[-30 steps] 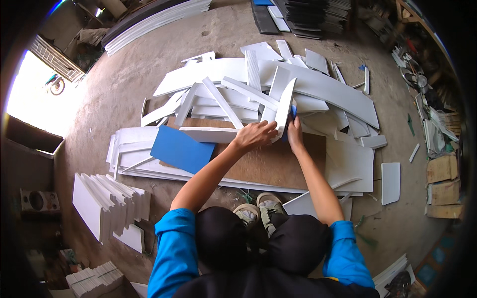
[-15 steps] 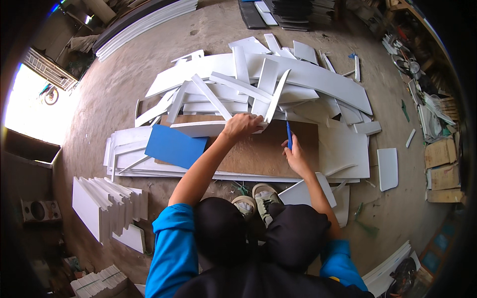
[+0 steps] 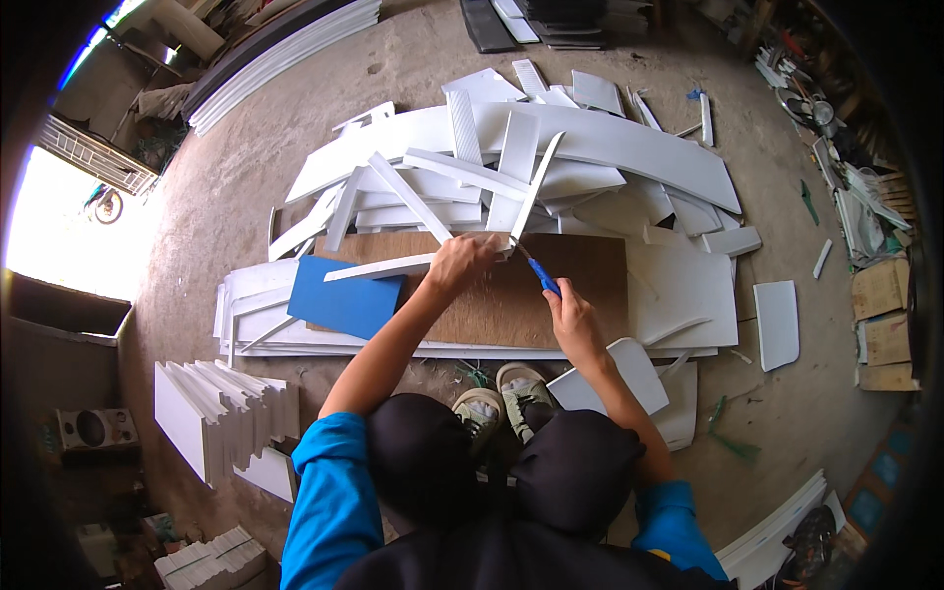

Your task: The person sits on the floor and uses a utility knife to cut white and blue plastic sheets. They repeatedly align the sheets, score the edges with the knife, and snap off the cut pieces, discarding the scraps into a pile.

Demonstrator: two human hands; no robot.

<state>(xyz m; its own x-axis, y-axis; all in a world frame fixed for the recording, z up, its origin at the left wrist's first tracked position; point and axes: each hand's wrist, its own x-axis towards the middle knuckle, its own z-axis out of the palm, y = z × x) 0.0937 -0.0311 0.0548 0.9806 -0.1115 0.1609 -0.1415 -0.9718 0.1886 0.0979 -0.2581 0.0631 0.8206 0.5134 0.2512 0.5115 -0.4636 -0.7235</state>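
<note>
My left hand (image 3: 464, 264) is closed around the right part of a long white strip (image 3: 379, 266), which looks like foam board. The strip lies over a brown wooden board (image 3: 585, 295), and its left end reaches across a blue sheet (image 3: 344, 303). In my right hand (image 3: 574, 323) is a blue-handled knife (image 3: 543, 276), tilted up and to the left. Its dark blade meets the strip's right end, just beside my left fingers. Exactly how deep the blade sits cannot be made out.
Beyond the board lies a heap of white offcuts (image 3: 433, 133). Larger white sheets (image 3: 688, 305) lie under the board. A stack of notched white panels (image 3: 182, 423) stands at the left. Cardboard boxes (image 3: 880, 290) line the right side, and my shoes (image 3: 521, 388) are near the board's front.
The knife has swung from nearly upright to leaning left, and its blade has come to the strip's right end. The strip has turned so that less of its broad face shows.
</note>
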